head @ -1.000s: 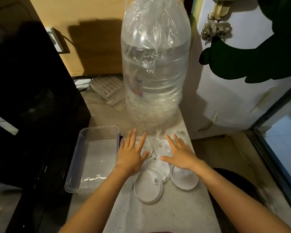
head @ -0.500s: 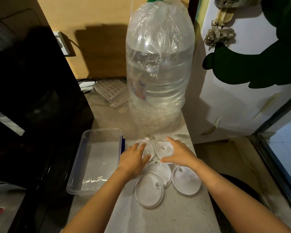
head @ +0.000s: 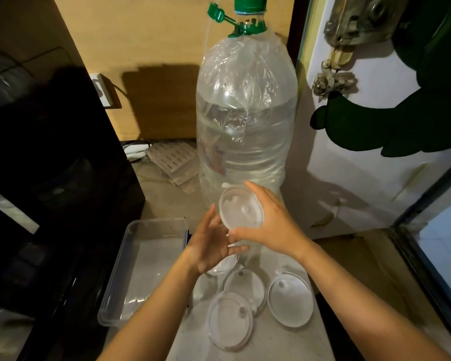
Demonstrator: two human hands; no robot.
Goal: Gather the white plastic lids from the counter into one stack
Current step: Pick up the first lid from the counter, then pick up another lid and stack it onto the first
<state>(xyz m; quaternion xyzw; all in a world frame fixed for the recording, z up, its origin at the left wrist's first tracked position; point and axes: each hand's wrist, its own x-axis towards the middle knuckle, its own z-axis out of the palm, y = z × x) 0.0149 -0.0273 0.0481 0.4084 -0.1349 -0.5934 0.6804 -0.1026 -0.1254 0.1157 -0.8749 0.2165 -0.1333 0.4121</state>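
My right hand holds a round white plastic lid up above the counter, tilted toward me, in front of the big bottle. My left hand is beside and below it, palm up, fingers spread and touching the lid's lower left rim. On the counter lie more lids: one partly hidden under my left hand, one in the middle, one at the front overlapping it, and one to the right.
A large clear water bottle with a green cap stands at the back of the counter. A clear rectangular container sits left of the lids. A black appliance fills the left side. A white door stands to the right.
My right hand has picked one lid up off the counter and raised it. My left hand has come off the counter and turned palm up beside that lid. The camera tilted upward.
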